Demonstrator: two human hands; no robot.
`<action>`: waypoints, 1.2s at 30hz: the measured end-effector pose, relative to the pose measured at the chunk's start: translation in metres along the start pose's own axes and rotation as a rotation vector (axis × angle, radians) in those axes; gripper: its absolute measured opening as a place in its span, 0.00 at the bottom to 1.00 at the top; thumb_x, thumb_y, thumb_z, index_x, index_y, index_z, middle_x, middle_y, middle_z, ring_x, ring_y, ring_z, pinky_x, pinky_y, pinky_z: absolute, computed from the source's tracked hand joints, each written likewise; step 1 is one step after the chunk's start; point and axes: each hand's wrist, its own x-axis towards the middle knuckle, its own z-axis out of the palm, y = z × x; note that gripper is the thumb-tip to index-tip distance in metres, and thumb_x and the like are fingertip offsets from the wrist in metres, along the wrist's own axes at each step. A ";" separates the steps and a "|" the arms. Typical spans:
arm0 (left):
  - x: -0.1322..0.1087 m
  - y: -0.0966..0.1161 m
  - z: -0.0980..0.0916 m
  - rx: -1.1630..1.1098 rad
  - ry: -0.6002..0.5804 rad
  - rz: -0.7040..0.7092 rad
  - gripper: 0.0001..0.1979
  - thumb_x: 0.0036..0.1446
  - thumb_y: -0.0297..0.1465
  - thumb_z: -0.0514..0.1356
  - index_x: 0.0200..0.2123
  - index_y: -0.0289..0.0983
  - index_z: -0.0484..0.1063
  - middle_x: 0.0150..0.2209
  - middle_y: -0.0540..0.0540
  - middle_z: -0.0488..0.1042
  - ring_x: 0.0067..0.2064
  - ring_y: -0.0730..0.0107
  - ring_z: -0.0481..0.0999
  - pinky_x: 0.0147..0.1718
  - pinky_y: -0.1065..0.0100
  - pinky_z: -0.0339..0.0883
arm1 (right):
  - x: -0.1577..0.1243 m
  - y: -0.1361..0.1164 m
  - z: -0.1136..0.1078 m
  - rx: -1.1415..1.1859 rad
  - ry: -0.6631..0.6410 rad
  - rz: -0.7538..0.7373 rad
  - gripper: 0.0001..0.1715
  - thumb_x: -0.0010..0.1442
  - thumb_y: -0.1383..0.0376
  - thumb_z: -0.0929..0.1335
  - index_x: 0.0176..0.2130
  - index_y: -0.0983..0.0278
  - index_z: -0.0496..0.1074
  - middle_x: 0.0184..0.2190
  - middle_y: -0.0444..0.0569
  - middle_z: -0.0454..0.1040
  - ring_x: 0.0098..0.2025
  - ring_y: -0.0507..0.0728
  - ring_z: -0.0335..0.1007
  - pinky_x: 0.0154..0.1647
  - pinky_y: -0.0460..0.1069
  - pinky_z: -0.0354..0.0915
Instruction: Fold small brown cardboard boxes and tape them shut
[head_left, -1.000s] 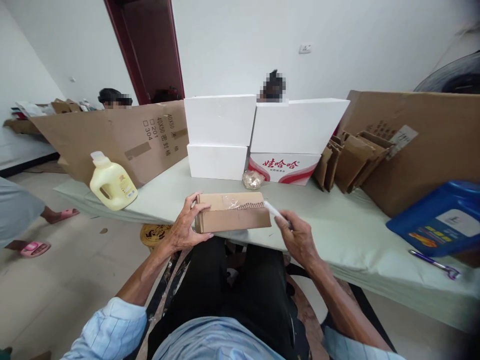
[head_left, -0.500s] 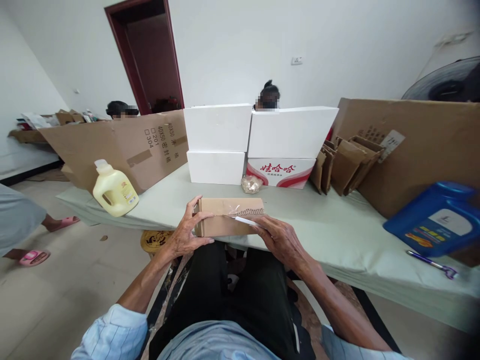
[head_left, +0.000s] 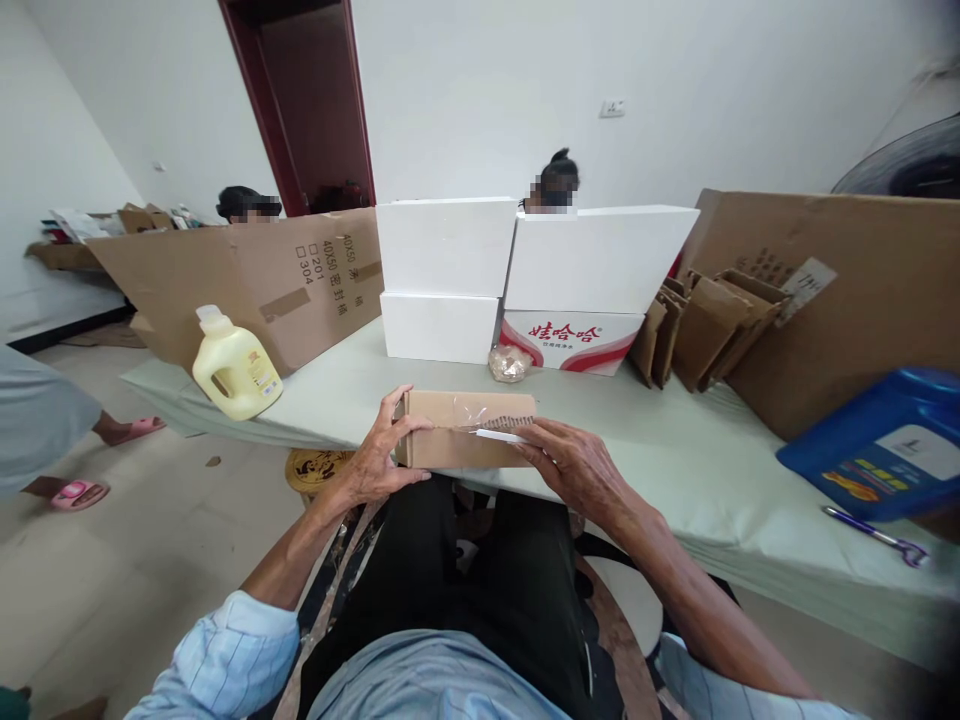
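Observation:
A small brown cardboard box lies at the table's near edge, with clear tape along its top seam. My left hand grips the box's left end, thumb on the near side and fingers over the top and far edge. In my right hand is a slim white-handled knife, pointing left along the taped seam. Its blade is hard to make out against the tape. My right fingers are closed round the handle, close above the box's right end.
White boxes and a red-and-white carton stand behind, with a crumpled ball of tape in front. Folded cardboard, a blue jug and a purple pen-like tool are right; a yellow jug is left. People are nearby.
My right hand and the knife have moved a little to the right along the box's seam. My left hand keeps its grip on the box's left end. The view has shifted slightly.

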 end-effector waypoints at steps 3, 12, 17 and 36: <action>0.000 -0.001 0.001 0.009 0.002 0.013 0.33 0.51 0.30 0.78 0.58 0.42 0.71 0.76 0.34 0.43 0.78 0.36 0.48 0.73 0.38 0.51 | 0.003 0.000 -0.001 -0.027 -0.009 -0.014 0.21 0.80 0.58 0.59 0.48 0.62 0.77 0.40 0.53 0.80 0.41 0.59 0.78 0.38 0.50 0.65; 0.001 0.001 -0.002 0.024 -0.014 0.019 0.32 0.52 0.32 0.77 0.59 0.43 0.70 0.76 0.33 0.43 0.77 0.36 0.49 0.72 0.37 0.53 | 0.007 0.001 -0.005 -0.060 -0.024 0.001 0.22 0.80 0.56 0.58 0.48 0.61 0.78 0.39 0.53 0.79 0.41 0.59 0.77 0.37 0.50 0.65; 0.001 0.004 -0.004 0.035 -0.019 0.005 0.32 0.52 0.34 0.78 0.58 0.43 0.72 0.76 0.35 0.45 0.77 0.36 0.49 0.72 0.37 0.55 | 0.007 0.002 -0.008 -0.064 -0.035 0.003 0.23 0.80 0.56 0.58 0.45 0.60 0.77 0.38 0.53 0.78 0.40 0.59 0.76 0.37 0.50 0.64; 0.006 0.008 -0.002 0.036 -0.025 0.040 0.32 0.51 0.29 0.77 0.58 0.43 0.72 0.73 0.36 0.47 0.76 0.37 0.52 0.68 0.43 0.64 | 0.021 -0.002 -0.023 -0.322 -0.122 -0.023 0.22 0.80 0.57 0.60 0.42 0.59 0.78 0.35 0.50 0.78 0.32 0.56 0.72 0.27 0.52 0.48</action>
